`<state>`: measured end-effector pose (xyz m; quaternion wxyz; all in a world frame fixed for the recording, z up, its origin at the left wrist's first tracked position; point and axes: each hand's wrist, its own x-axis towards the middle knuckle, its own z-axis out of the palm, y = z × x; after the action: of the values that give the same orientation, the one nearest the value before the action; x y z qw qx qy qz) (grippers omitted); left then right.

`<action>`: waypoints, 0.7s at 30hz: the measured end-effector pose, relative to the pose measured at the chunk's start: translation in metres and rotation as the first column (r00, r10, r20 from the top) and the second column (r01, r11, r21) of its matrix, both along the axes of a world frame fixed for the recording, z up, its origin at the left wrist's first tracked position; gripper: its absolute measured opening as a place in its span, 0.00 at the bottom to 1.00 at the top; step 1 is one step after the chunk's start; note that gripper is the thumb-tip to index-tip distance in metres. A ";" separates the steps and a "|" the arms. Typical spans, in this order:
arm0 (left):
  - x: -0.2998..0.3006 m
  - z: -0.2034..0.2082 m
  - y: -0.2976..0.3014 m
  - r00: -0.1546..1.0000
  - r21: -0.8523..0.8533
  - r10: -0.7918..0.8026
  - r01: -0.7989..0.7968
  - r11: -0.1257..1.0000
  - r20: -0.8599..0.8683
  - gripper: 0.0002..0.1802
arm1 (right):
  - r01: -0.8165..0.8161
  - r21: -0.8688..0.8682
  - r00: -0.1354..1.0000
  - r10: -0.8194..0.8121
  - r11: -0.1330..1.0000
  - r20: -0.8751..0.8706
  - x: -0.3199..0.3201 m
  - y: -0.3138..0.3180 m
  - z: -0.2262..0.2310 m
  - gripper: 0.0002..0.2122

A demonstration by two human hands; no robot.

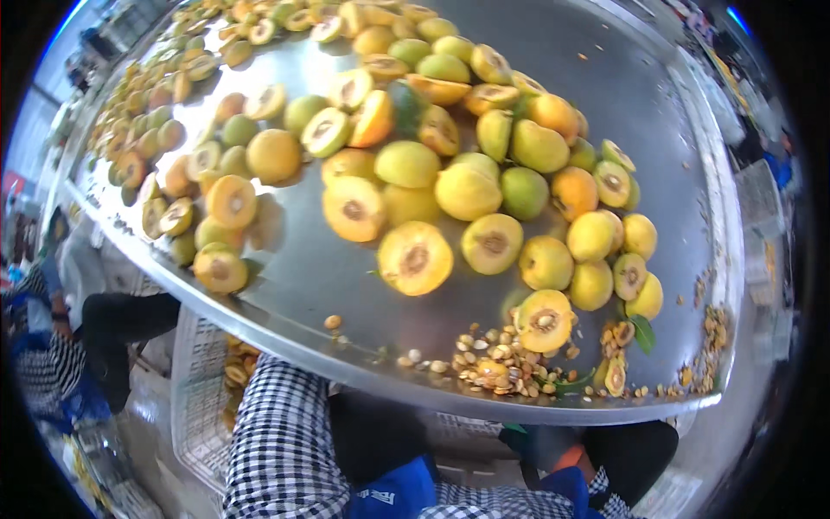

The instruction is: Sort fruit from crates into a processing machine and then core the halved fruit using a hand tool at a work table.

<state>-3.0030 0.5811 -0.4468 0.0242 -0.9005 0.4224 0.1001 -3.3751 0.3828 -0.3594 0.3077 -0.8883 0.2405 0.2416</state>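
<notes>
Below the near rim of a metal table, my right hand (546, 445) shows as a dark, blurred shape with an orange-red patch at the wrist. Its fingers are smeared, and I cannot make out anything in them. My left arm shows only as a black-and-white checked sleeve (290, 432) reaching the table's near edge; the hand is hidden. Closest to the right hand on the tabletop is a pile of small brown pits (501, 368). A halved yellow fruit (545, 320), apricot-like, leans on the pile with its pit showing. Several whole and halved yellow-green fruits (467, 186) lie heaped behind it.
The metal table (346, 298) has a raised rim along its near and right sides. More fruits (156, 130) spread across its far left. Under the near edge stands a white plastic basket (194, 406) holding cut fruit. At left, another person's checked sleeve (65, 363) shows.
</notes>
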 end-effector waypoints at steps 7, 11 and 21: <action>0.007 0.012 0.010 0.985 -0.121 0.098 -0.082 0.989 0.140 0.18 | -0.023 0.167 0.998 0.013 0.986 0.061 -0.017 0.002 -0.006 0.09; 0.006 0.004 0.007 0.972 -0.188 0.118 -0.079 0.979 0.204 0.18 | -0.197 0.109 0.861 0.119 0.974 0.495 -0.064 -0.006 -0.086 0.20; -0.071 0.043 0.092 0.959 -0.866 0.054 -0.276 0.418 -0.280 0.13 | -0.155 -0.003 0.921 0.145 0.988 0.361 -0.032 0.033 -0.014 0.08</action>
<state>-3.0738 0.6731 -0.4042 -0.5115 -0.7963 0.3198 -0.0437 -3.4073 0.4158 -0.3735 0.3385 -0.9293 0.1083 0.1008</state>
